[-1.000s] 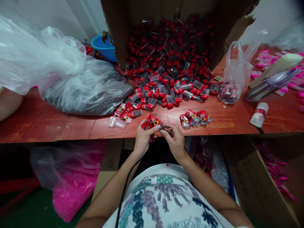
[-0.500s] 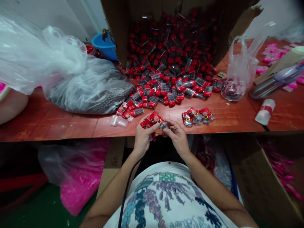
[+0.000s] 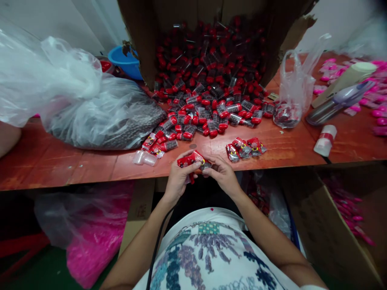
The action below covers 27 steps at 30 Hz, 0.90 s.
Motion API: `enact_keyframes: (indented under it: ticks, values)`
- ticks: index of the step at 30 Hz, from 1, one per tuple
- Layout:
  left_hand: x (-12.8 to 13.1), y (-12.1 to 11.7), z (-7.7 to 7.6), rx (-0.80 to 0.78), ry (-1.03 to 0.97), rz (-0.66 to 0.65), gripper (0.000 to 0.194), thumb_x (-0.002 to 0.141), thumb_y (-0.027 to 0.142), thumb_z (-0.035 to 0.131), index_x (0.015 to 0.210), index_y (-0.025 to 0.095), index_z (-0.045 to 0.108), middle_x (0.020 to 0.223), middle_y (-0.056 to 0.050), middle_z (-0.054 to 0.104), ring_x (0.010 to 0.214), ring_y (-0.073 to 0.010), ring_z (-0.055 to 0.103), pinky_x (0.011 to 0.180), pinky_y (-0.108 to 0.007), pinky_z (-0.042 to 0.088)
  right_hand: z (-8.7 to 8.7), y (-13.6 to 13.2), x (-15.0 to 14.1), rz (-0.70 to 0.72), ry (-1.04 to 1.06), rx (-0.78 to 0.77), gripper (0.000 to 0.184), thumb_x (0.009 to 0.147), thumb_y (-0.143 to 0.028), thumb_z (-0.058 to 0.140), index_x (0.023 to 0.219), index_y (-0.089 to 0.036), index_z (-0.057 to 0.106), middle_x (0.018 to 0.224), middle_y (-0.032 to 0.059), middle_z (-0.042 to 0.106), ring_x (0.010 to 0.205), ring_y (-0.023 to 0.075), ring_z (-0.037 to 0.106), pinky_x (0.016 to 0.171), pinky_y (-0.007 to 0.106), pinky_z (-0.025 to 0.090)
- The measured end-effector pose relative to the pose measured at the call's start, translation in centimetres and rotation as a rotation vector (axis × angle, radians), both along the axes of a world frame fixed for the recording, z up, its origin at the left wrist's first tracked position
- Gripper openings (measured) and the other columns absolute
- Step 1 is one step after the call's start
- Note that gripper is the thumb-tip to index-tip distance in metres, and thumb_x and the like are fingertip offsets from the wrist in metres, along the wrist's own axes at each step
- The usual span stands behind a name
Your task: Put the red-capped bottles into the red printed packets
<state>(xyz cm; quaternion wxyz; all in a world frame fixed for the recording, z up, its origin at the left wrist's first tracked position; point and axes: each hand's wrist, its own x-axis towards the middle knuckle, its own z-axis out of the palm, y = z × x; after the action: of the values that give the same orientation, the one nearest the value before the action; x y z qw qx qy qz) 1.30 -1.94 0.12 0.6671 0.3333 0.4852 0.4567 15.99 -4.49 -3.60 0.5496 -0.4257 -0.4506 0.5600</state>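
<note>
My left hand (image 3: 179, 175) is closed on red printed packets (image 3: 191, 160) just above the table's front edge. On the right side of them, my right hand (image 3: 222, 173) pinches the dark, clear end of one packet. Its fingertips partly hide what lies between the hands. Several more red packets (image 3: 243, 149) with clear lower ends lie on the table to the right. Clear plastic caps or cups (image 3: 145, 158) rest to the left, beside a few packets and red-capped clear tubes (image 3: 169, 145) with dark contents.
A torn cardboard box (image 3: 137, 36) spills a heap of red-capped tubes (image 3: 211, 108) onto the reddish table (image 3: 99, 165). A plastic bag of dark beads (image 3: 105, 117) slumps on the left. At right stand a small clear bag (image 3: 292, 92), a tumbler (image 3: 335, 102) and a white roll (image 3: 325, 140).
The view has shifted slightly, so the table's things appear further left. Both hands stay together at the packets, with the fingers slightly rearranged.
</note>
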Motion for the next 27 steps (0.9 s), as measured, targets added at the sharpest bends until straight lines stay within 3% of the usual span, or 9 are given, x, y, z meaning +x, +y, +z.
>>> enact_keyframes:
  ticks: [7,11,15,16,19,22,24,27]
  values:
    - [1.7,0.4,-1.1,-0.084,0.026,-0.152,0.056,0.060,0.025,0.081,0.112,0.020,0.061,0.088,-0.004,0.070,0.058,-0.0129,0.065,0.044,-0.019,0.051,-1.6,-1.4,1.3,-0.183,-0.107,0.009,0.038,0.074,-0.036,0.070,0.111,-0.030,0.066,0.103,0.0011,0.055,0.071,0.0125,0.061,0.061,0.028,0.058]
    - [3.6,1.8,-1.7,-0.083,0.113,-0.234,0.060,0.060,0.026,0.082,0.115,0.020,0.059,0.083,-0.005,0.069,0.051,-0.0115,0.063,0.043,-0.018,0.049,-1.2,-1.1,6.2,-0.230,-0.580,0.173,0.041,0.074,-0.038,0.072,0.114,-0.032,0.065,0.111,0.0031,0.057,0.090,0.0181,0.061,0.080,0.033,0.054]
    - [6.5,4.0,-2.2,-0.054,0.196,-0.254,0.079,0.054,0.020,0.085,0.126,0.022,0.053,0.097,-0.010,0.068,0.058,-0.0158,0.066,0.044,-0.024,0.053,0.6,1.7,13.0,-0.498,-1.055,0.200,0.046,0.075,-0.046,0.070,0.117,-0.028,0.064,0.125,0.0089,0.052,0.120,0.0277,0.045,0.103,0.046,0.036]
    - [7.4,4.5,-2.3,-0.043,0.205,-0.253,0.082,0.051,0.017,0.086,0.126,0.022,0.054,0.106,-0.012,0.066,0.058,-0.0159,0.066,0.043,-0.024,0.052,0.8,2.6,14.3,-0.503,-1.126,0.171,0.049,0.076,-0.050,0.068,0.119,-0.027,0.063,0.129,0.0096,0.049,0.123,0.0291,0.042,0.105,0.048,0.032]
    - [9.9,5.7,-2.6,-0.017,0.212,-0.268,0.083,0.047,0.009,0.085,0.124,0.024,0.057,0.124,-0.016,0.059,0.054,-0.0135,0.064,0.038,-0.021,0.049,0.6,5.0,17.0,-0.251,-1.240,0.089,0.054,0.078,-0.056,0.062,0.125,-0.029,0.059,0.131,0.0076,0.050,0.122,0.0280,0.042,0.104,0.048,0.030]
    - [12.4,5.8,-2.7,-0.043,0.232,-0.371,0.081,0.050,0.007,0.083,0.125,0.021,0.057,0.108,-0.015,0.067,0.048,-0.0143,0.063,0.036,-0.022,0.047,-0.2,5.3,18.3,-0.122,-1.301,0.074,0.054,0.079,-0.061,0.058,0.120,-0.026,0.062,0.120,0.0065,0.055,0.114,0.0250,0.046,0.101,0.042,0.032]
    - [13.9,5.2,-2.8,-0.048,0.227,-0.454,0.071,0.051,0.009,0.082,0.118,0.017,0.061,0.089,-0.012,0.070,0.045,-0.0154,0.062,0.035,-0.022,0.046,-0.5,4.0,19.3,-0.140,-1.299,0.083,0.052,0.078,-0.060,0.059,0.114,-0.023,0.066,0.113,0.0062,0.057,0.109,0.0236,0.048,0.097,0.038,0.035]
    - [16.3,3.2,-3.4,-0.030,0.186,-0.578,0.058,0.050,0.013,0.083,0.107,0.016,0.067,0.072,-0.005,0.069,0.039,-0.0131,0.057,0.032,-0.020,0.043,-0.3,-0.5,21.7,-0.189,-1.248,0.074,0.041,0.078,-0.053,0.063,0.105,-0.023,0.069,0.107,0.0047,0.059,0.106,0.0227,0.051,0.093,0.036,0.039]
